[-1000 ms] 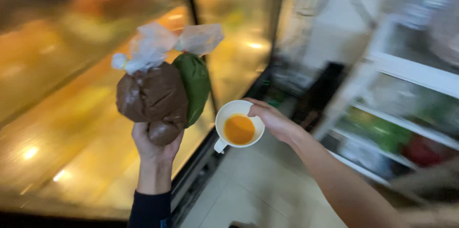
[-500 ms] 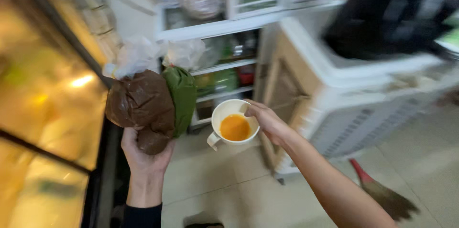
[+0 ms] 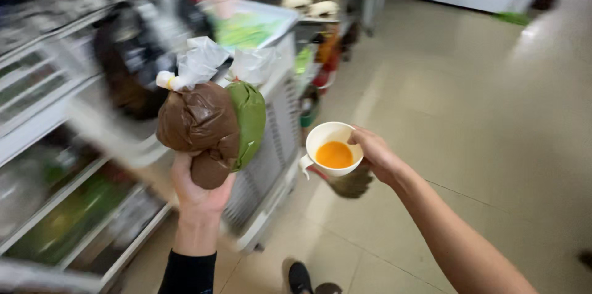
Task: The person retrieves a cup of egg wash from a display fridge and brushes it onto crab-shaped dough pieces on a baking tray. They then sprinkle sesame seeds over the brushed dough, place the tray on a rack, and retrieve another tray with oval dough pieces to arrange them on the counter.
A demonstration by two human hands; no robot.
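Since half a second ago the view has turned further to the right: the glass door with its warm yellow reflections is gone from the left side, and now a wide stretch of pale tiled floor (image 3: 468, 121) fills the right half. White wire shelves (image 3: 55, 164), blurred, have come to the left edge, and the white slatted appliance (image 3: 271, 146), which stood on the right of the hands before, is now behind and between them.

Both hands keep nearly the same places in the picture. The left hand (image 3: 198, 190) is raised with the palm up and the fingers curled closed around the bottom of two filled plastic bags. One is the brown bag (image 3: 198, 126), the other the green bag (image 3: 250, 122), pressed against its right side. Their clear knotted tops (image 3: 206, 63) stand upward, as they did earlier. The sleeve on this arm is black.

The right hand (image 3: 376, 155) holds a small white cup (image 3: 333, 149) by its rim, with the thumb and fingers pinched on the far right edge. Orange liquid (image 3: 335, 155) lies in the cup, level, and the cup stays upright just beside the green bag, not touching it. The handle of the cup points to the lower left.

At the bottom edge a dark shoe (image 3: 300, 278) is on the floor, below the hands.
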